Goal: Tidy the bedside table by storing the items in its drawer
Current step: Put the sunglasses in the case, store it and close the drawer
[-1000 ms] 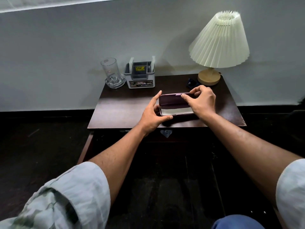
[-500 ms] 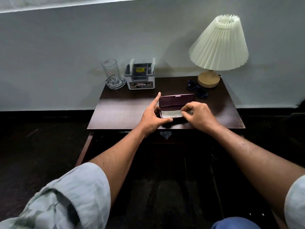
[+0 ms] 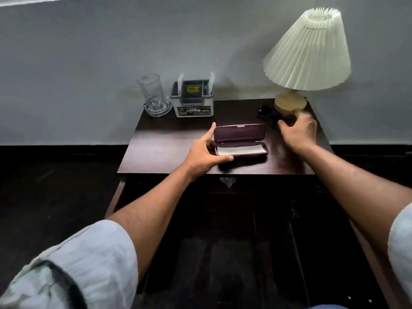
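A dark maroon glasses case (image 3: 239, 136) lies open at the middle of the bedside table (image 3: 169, 148), lid upright, a pale cloth inside. My left hand (image 3: 205, 155) holds its left end, thumb on the front edge and index finger up along the lid. Dark sunglasses (image 3: 267, 113) lie by the lamp base. My right hand (image 3: 297, 131) is at them, blurred, its fingers curled over their right part; whether it grips them is unclear. The drawer front with its pale handle (image 3: 227, 181) sits below the tabletop edge.
A lamp (image 3: 307, 52) with a pleated cream shade stands at the back right. A clear glass (image 3: 153, 97) and a small grey organiser box (image 3: 192, 103) stand at the back left against the wall. Dark floor surrounds the table.
My right hand left the case and moved back and right to the sunglasses by the lamp base. The case lid now stands fully open. My left hand stayed on the case.
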